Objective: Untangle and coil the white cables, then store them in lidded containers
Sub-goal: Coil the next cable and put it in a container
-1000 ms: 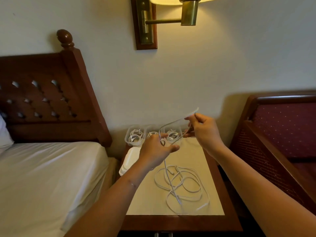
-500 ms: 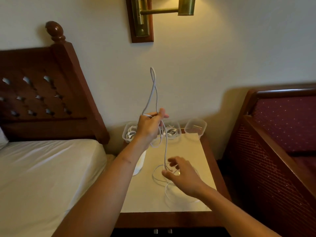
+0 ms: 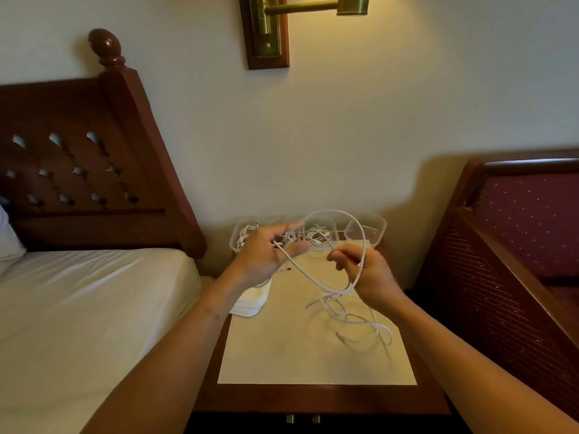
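Containers at worktop rear: two visibly hold coiled cables; rightmost contents unclear. Left grip pinches cable, right grip curls round its loop; remainder tangled on worktop.

The white cable you hold has a smooth, matt, plastic-looking sheath. Behind it, the containers are thin, clear plastic. The nightstand is dark polished wood with a pale matt top. The headboard is glossy dark wood, the bed sheet is white cloth, the wall lamp is shiny brass-coloured metal, and the chair has maroon dotted fabric.
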